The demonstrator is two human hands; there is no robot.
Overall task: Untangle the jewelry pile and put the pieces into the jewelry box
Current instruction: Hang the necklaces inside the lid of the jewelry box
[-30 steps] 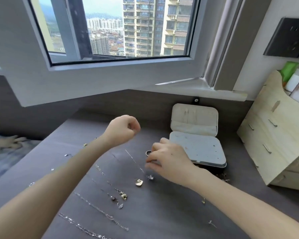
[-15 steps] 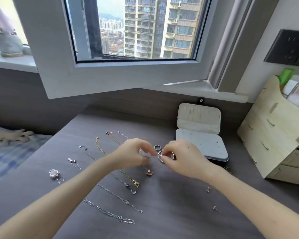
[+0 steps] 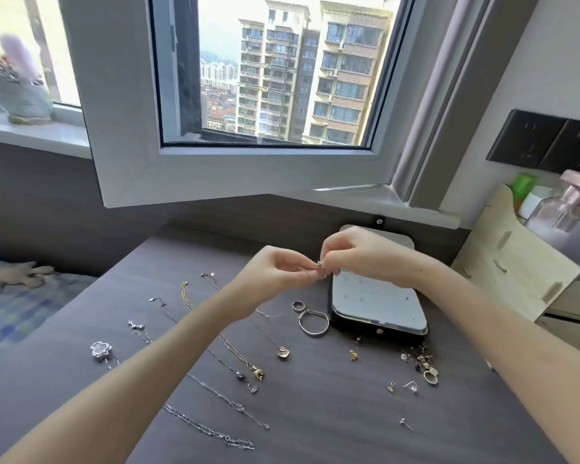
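Note:
My left hand and my right hand meet above the desk, both pinching a tiny silver piece between fingertips. Just below and behind them the open jewelry box shows its pale studded pad, its lid upright and mostly hidden by my right hand. Several necklaces lie spread out on the dark desk to the left, among them a gold pendant chain and a silver chain. A silver bangle and a small ring lie beside the box. A tangle of small earrings and a ring sits in front of the box at the right.
A wooden drawer organiser stands at the right edge with bottles on top. The open window sash overhangs the back of the desk. A bed with a checked cover lies to the left. Loose ear studs dot the front right.
The bangle my right hand held half a second ago now lies on the desk by the box. Both hands have risen toward the box and now pinch a tiny silver piece.

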